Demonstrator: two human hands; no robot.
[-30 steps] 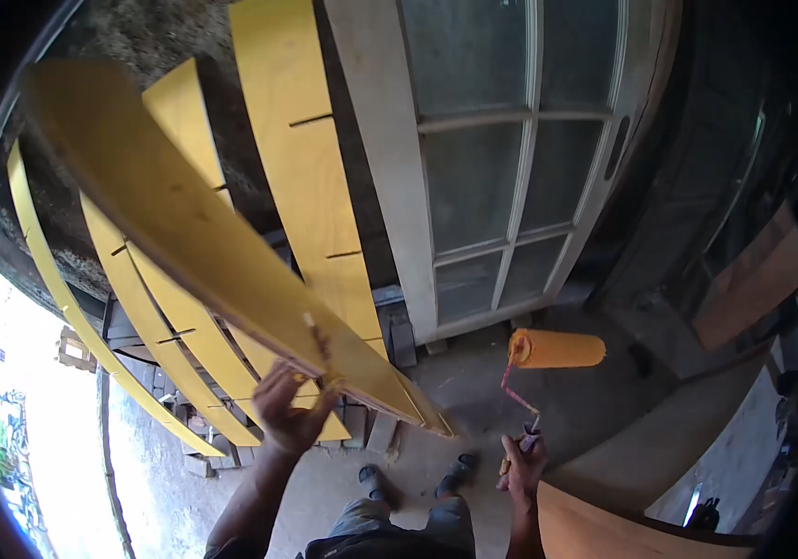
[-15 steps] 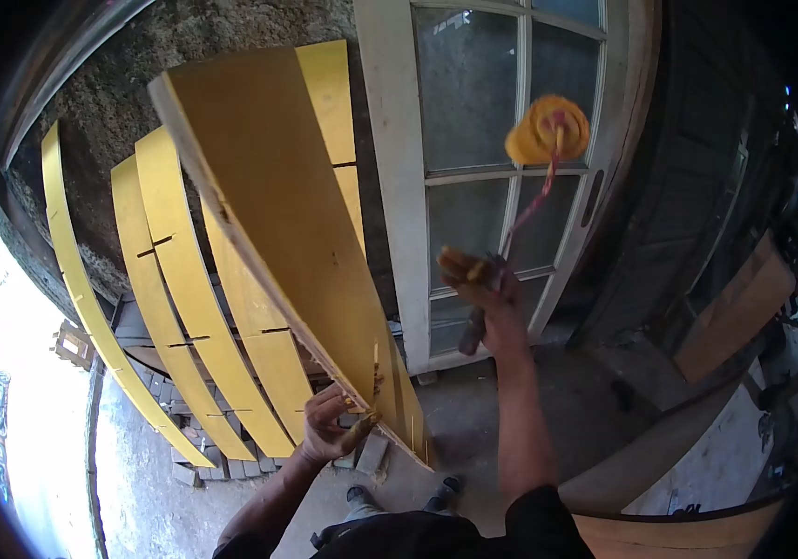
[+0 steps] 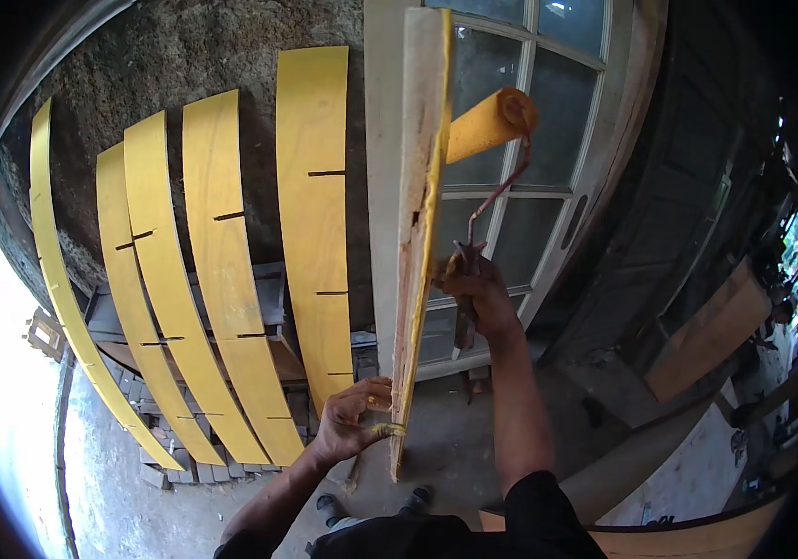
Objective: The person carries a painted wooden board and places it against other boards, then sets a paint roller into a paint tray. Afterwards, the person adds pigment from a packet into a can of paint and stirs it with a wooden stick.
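A long board (image 3: 415, 205) stands upright before me, its bare, rough edge turned towards me and yellow paint along its right side. Low on that board, my left hand (image 3: 354, 421) is closed around the edge, with paint on the thumb. To the right of it, my right hand (image 3: 481, 291) grips the handle of a paint roller (image 3: 490, 123). The roller's yellow-orange sleeve is raised at the board's right face; whether it touches is hidden by the edge. Yellow stains mark the fingers of my right hand.
Several yellow slotted boards (image 3: 315, 214) lean against a rough wall (image 3: 231, 47) on the left. Behind my board stands a white glazed door (image 3: 548, 214). Bricks (image 3: 222, 472) lie under the leaning boards. A brown panel (image 3: 708, 331) rests at the right.
The board has turned from showing its broad face to nearly edge-on and more upright. My left hand moved right with it. The roller swung left, close to the board's right side.
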